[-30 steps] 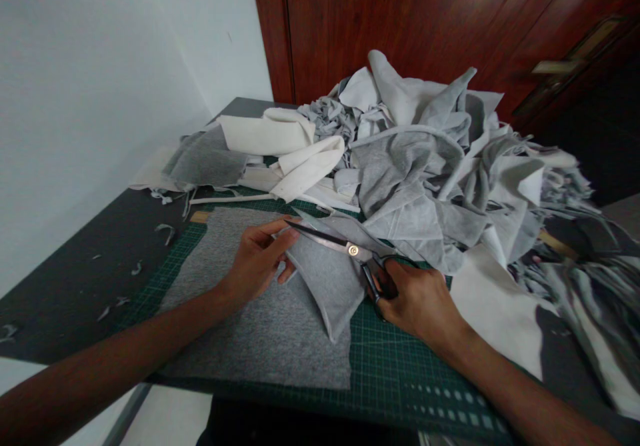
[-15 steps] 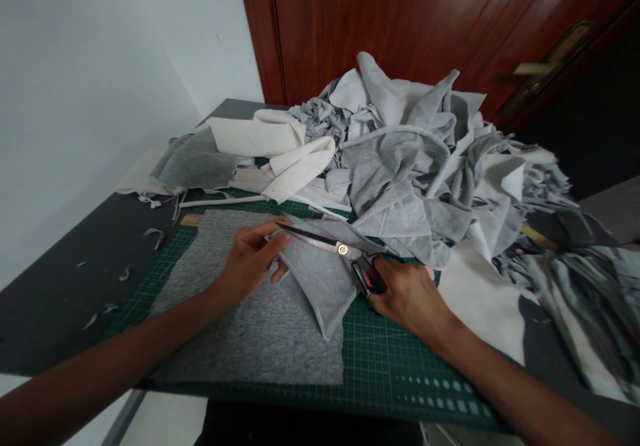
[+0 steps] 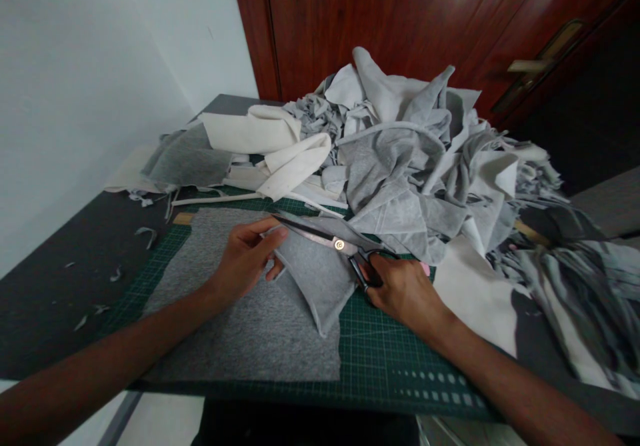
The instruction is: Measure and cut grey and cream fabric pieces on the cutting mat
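Note:
My left hand (image 3: 253, 253) pinches the upper left edge of a small light grey piece of fabric (image 3: 320, 279) between thumb and fingers. My right hand (image 3: 400, 293) grips the black handles of a pair of scissors (image 3: 339, 245). The blades point left along the fabric's upper edge, their tips close to my left fingers. The fabric's lower corner hangs over a darker grey fabric sheet (image 3: 240, 346), which lies flat on the green cutting mat (image 3: 375, 353).
A big heap of grey and white fabric scraps (image 3: 400, 166) fills the back of the table. Folded cream fabric (image 3: 250, 133) lies left of it. A white piece (image 3: 475, 293) and dark striped fabric (image 3: 575, 306) are at right. Small offcuts (image 3: 117, 274) dot the table's left side.
The scissor blades have closed together along the fabric's edge; they were apart before. Both hands keep nearly the same place, and the whole view has shifted slightly.

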Motion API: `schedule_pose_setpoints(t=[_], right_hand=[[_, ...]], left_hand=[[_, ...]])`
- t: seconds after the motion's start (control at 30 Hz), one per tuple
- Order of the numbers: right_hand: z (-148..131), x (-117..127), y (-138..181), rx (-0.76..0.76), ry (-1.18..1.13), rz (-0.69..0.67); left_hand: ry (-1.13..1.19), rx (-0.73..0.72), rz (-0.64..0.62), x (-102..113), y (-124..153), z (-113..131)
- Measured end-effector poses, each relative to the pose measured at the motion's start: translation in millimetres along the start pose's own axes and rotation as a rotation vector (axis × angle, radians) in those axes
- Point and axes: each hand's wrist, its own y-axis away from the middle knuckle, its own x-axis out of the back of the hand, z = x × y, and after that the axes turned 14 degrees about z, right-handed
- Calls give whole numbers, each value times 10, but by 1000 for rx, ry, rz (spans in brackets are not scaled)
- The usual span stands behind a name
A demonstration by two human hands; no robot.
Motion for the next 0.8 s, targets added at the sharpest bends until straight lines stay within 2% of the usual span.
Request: schedule_pose_setpoints(t=[0.27,0.8], right_hand=[[-89,50,-4,-63,23,-22],[-30,33,14,-1,3,35]], left_hand=[[37,11,-27,-17,0,1],[9,-6,-40,33,-1,-31]])
